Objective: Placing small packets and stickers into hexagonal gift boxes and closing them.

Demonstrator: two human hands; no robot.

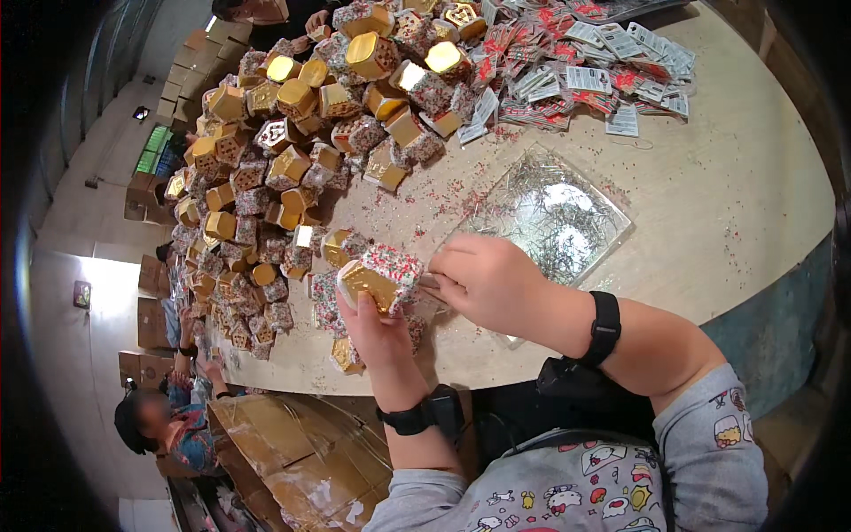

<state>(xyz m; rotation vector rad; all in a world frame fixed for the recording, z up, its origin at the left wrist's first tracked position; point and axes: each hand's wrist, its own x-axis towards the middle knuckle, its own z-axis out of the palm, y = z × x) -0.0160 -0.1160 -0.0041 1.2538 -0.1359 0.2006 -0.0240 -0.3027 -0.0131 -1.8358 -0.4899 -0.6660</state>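
Note:
Near the table's front edge, my left hand (379, 335) grips a small house-shaped ornament (390, 266) with a gold base and a roof coated in red, white and green sprinkles. The gold base is tipped up. My right hand (483, 282) is closed in a pinch at the ornament's right side; whatever lies between its fingertips is too small to make out. Just beyond that hand lies a clear square tray (612, 244) scattered with many thin, silvery, pin-like pieces (541, 208). A few more sprinkled ornaments (347, 353) rest behind and beside my left hand.
A large heap of similar ornaments (292, 168) covers the table's left side. Red-and-white printed cards (567, 75) are piled at the back. Loose sprinkles dot the tabletop (700, 195). Cardboard (292, 443) leans by the near left edge; other people (168, 426) sit along the left.

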